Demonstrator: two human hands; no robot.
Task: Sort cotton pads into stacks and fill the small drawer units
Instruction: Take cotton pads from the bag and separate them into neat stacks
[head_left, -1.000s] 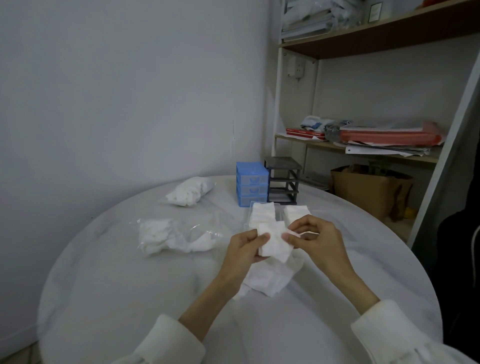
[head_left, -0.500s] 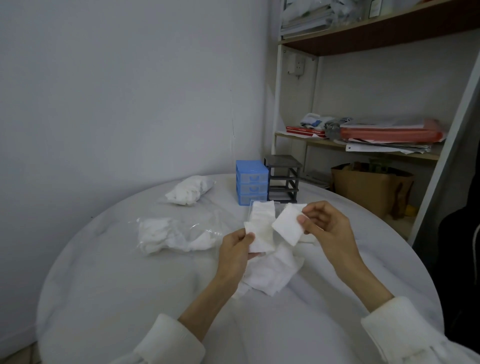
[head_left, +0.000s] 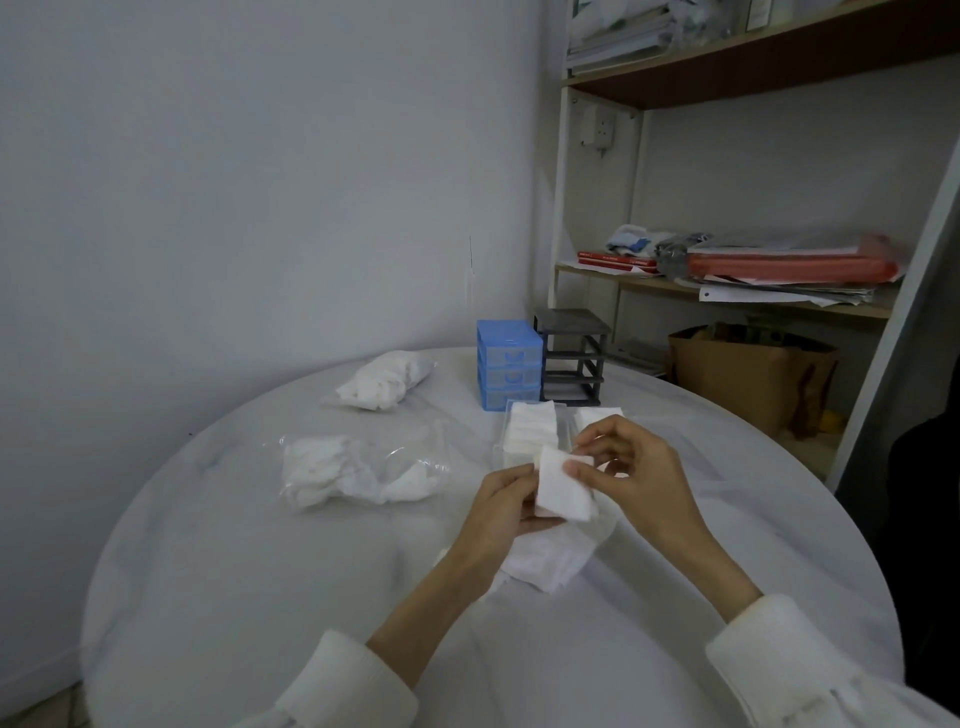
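Observation:
My left hand (head_left: 501, 512) holds a small stack of square white cotton pads (head_left: 563, 491) above the table. My right hand (head_left: 631, 475) pinches the top pad of that stack at its right edge. Under both hands lies a loose pile of pads (head_left: 550, 564). Just beyond them stand two clear drawers: the left drawer (head_left: 530, 431) is full of stacked pads, the right drawer (head_left: 597, 415) is partly hidden by my right hand. Farther back stand a blue drawer unit (head_left: 509, 364) and a dark grey drawer frame (head_left: 574, 356) with empty slots.
Two clear bags of cotton pads lie to the left: one nearby (head_left: 353, 470), one farther back (head_left: 382, 379). The round white table (head_left: 260, 597) ends close to the wall on the left. A shelf with papers (head_left: 779, 270) and a brown bag (head_left: 748, 374) stand behind right.
My right hand had lifted a single pad away to the right half a second ago. Now it is back at the stack in my left hand, with the pad laid on top.

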